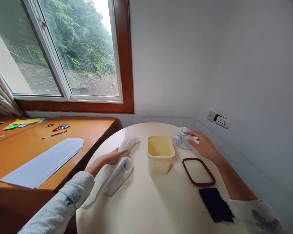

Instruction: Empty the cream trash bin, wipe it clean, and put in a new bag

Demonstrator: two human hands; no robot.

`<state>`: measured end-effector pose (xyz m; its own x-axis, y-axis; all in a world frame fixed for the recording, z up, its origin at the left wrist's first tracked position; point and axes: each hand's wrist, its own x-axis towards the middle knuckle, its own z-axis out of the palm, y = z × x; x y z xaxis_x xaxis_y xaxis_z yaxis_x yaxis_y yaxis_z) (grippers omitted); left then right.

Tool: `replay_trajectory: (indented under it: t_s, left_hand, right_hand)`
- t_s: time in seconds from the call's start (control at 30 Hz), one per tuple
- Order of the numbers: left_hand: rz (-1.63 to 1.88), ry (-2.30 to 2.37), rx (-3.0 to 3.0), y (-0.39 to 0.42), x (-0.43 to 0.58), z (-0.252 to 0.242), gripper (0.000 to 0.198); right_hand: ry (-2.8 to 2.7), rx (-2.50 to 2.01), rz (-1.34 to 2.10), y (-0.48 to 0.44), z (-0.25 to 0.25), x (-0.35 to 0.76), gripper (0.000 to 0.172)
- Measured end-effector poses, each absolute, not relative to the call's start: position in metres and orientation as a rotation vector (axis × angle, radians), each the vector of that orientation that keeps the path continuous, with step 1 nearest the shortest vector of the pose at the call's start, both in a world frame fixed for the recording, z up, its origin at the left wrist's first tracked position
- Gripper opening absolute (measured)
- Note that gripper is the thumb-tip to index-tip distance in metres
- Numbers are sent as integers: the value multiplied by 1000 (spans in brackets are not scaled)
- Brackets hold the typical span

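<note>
My left hand (114, 157) lies over a crumpled clear plastic bag (129, 141), its visible fingers stretched out across the film. Just below that hand, a folded translucent plastic bag (119, 175) rests on the round cream table (141, 208). At the far right of the tabletop sits a small knotted white plastic bag (182, 139). My right hand (203, 145) is at its right side, thumb and fingers apart around the air by the knot; whether a fingertip touches it I cannot tell. Between my hands stands an open pale yellow plastic tub (160, 165).
A brown rounded frame (199, 184) and a dark cloth piece (216, 204) lie at the table's right. The orange-brown desk (92, 126) on the left holds white paper sheets (46, 162), a pen (54, 135) and keys (61, 127). A wall socket (223, 122) is behind.
</note>
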<state>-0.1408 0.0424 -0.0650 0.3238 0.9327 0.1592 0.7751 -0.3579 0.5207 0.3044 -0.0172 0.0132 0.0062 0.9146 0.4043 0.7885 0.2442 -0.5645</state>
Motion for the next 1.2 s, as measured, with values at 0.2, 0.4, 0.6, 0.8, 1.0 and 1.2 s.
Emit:
replay_trajectory:
  t_s: [0.2, 0.4, 0.6, 0.8, 1.0, 1.2]
  left_hand:
    - [338, 1497, 2378, 40, -130, 12, 66]
    - [738, 1318, 2473, -19, -68, 36, 63]
    - [789, 1228, 2267, -44, -10, -15, 72]
    - [975, 1257, 2185, -40, 12, -34, 25]
    - [1009, 1260, 2167, -47, 11, -27, 14]
    - [943, 1292, 2182, -54, 1, -22, 13]
  right_hand:
    - [-1751, -1704, 353, -34, -23, 344, 23]
    - [-1739, -1769, 420, -25, -55, 361, 22]
    - [-1677, -1863, 392, 6, -75, 363, 26]
    - [-1582, -1976, 251, 62, -61, 349, 45]
    - [-1555, -2094, 232, 117, -48, 332, 63]
    - [-1627, -2194, 241, 145, -53, 324, 49]
